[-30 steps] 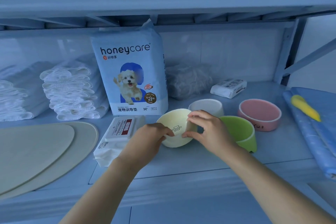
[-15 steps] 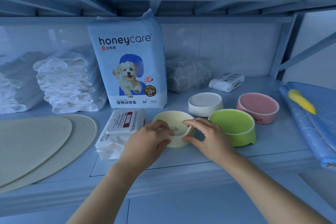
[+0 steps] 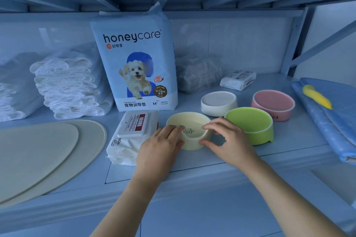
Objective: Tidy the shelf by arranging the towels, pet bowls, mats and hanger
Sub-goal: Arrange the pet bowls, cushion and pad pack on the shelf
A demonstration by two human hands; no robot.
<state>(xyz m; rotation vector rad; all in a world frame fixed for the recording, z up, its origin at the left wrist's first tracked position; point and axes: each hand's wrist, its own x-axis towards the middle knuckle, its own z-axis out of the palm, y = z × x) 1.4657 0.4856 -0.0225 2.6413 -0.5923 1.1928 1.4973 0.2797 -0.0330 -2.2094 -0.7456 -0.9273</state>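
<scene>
Fingers of the left hand point(image 3: 161, 146) curl over the near-left rim of the yellow bowl point(image 3: 189, 121), thumb against its outer wall. The right hand point(image 3: 229, 140) pinches the bowl's right side between fingertips and thumb. The bowl sits flat on the shelf point(image 3: 192, 163), between the wipes pack point(image 3: 131, 136) and the green bowl point(image 3: 250, 127). Behind stand a white bowl point(image 3: 218, 103) and a pink bowl point(image 3: 273, 104). Folded towels point(image 3: 67, 86) and two flat mats point(image 3: 48, 150) lie at left.

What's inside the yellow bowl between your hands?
Nothing loose: the yellow bowl shows only a printed paw mark on its floor. The left hand covers part of the left rim and inside wall.
</scene>
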